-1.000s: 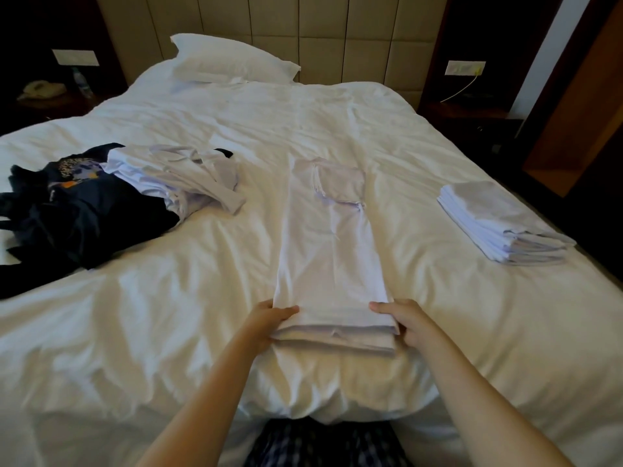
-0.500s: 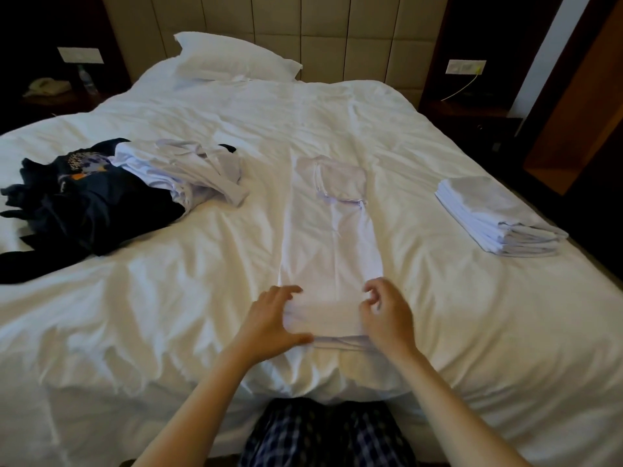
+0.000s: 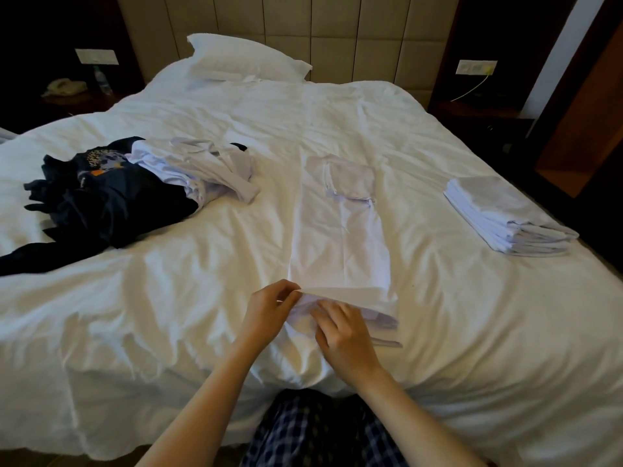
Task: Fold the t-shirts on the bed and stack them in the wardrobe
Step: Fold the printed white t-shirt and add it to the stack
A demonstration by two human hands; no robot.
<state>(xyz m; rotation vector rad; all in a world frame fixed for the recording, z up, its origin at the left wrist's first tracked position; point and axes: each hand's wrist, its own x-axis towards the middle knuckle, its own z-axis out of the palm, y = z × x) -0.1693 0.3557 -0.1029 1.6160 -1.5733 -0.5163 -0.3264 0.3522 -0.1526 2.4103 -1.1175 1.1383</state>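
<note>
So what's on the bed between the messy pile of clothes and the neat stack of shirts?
A long white t-shirt, half folded, lies on the sheet between them, as the head camera shows.

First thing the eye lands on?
At the near hem of a long-folded white t-shirt on the bed, the left hand pinches up the top layer and the right hand touches the layers under it. A folded stack sits at the right; dark clothes heap at the left.
</note>
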